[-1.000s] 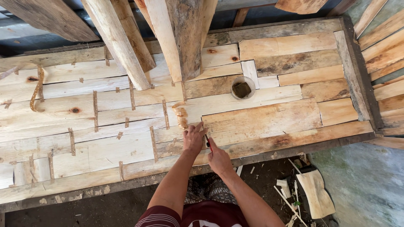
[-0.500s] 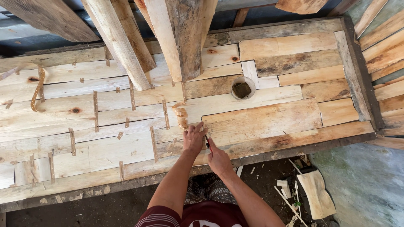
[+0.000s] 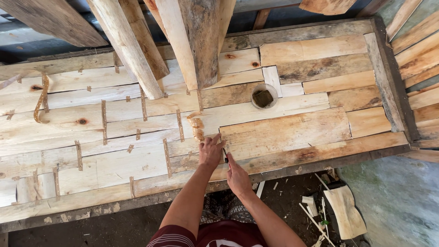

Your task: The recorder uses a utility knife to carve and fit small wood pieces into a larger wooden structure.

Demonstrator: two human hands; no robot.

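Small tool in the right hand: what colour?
Black, as far as the head view shows; the tool is mostly hidden by the right hand.

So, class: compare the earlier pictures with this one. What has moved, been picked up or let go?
Nothing has visibly changed. The left hand still presses flat on the plank panel, the right hand still holds a small dark tool at the seam beside it, and the round cup stays put.

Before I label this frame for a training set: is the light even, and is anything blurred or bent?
Head view: soft daylight, no glare; the panel is bright, the gap behind the beams dark. Both hands are sharp, though the small dark tool between them is too tiny to read. The wide lens bows the panel's edges slightly.
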